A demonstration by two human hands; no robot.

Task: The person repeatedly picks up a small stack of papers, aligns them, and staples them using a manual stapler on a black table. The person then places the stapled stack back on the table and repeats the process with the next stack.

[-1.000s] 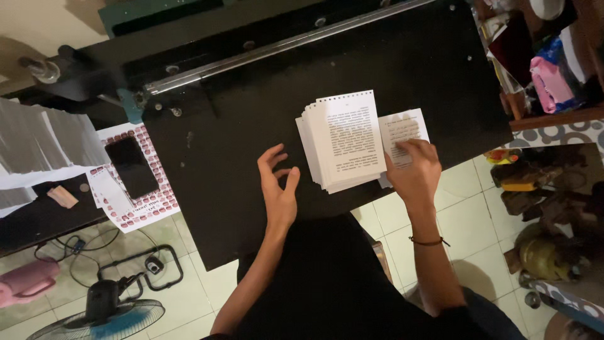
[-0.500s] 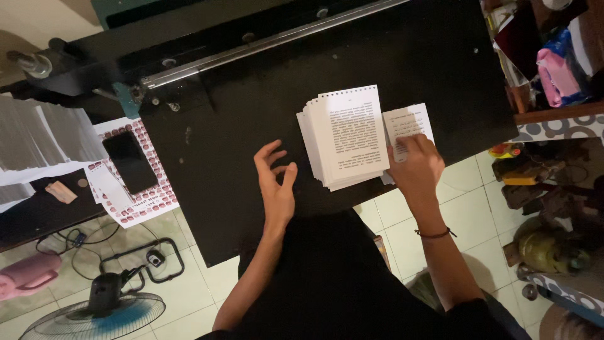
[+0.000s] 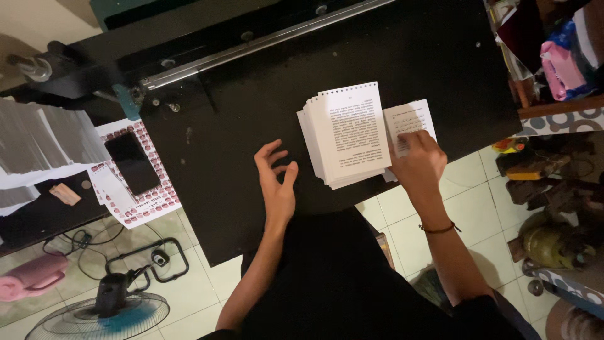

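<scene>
A stack of white printed pages [image 3: 349, 132] with punched holes along the top edge lies on the black table [image 3: 226, 126]. Just right of it lies a smaller printed sheet [image 3: 409, 119]. My right hand [image 3: 416, 160] presses its fingertips on that smaller sheet's lower part. My left hand [image 3: 275, 182] rests on the bare table left of the stack, fingers spread and slightly curled, holding nothing.
A metal rail [image 3: 251, 44] runs across the table's far side. A dark phone [image 3: 132, 162] lies on patterned sheets [image 3: 141, 201] at the left, beside grey paper stacks [image 3: 44, 138]. A floor fan [image 3: 100, 311] stands below. Cluttered shelves [image 3: 553, 56] stand at the right.
Both hands stay almost where they were; the view has shifted slightly. My right hand still rests on the small sheet.
</scene>
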